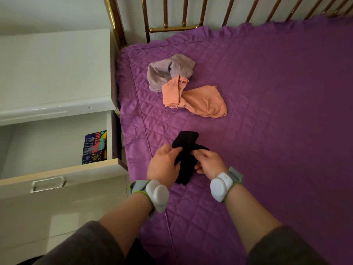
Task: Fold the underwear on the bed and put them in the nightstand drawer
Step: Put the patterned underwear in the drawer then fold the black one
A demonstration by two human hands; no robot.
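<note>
Nightstand (53, 73): white, left of the bed; its top is bare.
Drawer (57, 173): pulled out; a folded patterned garment (94, 147) stands against its right wall.
Left arm: reaches forward from the bottom edge, grey sleeve pushed up, a grey band with a white unit (156, 194) at the wrist.
Left hand (164, 165): back turned up; fingers curled together, pinching the left edge of the black underwear (186, 140).
Black underwear: on the purple bedspread (277, 111) near the bed's left edge, partly bunched between both hands; its lower end lies on the quilt.
Right hand (210, 163): fingers bent, close together, fingertips pinching the cloth's right side; thumb tucked below; wrist band alike.
Mauve underwear (168, 71): crumpled, farther up the bed; touching the orange underwear (200, 102), unfolded beside it.
Headboard (172, 16): brass bars at the top.
</note>
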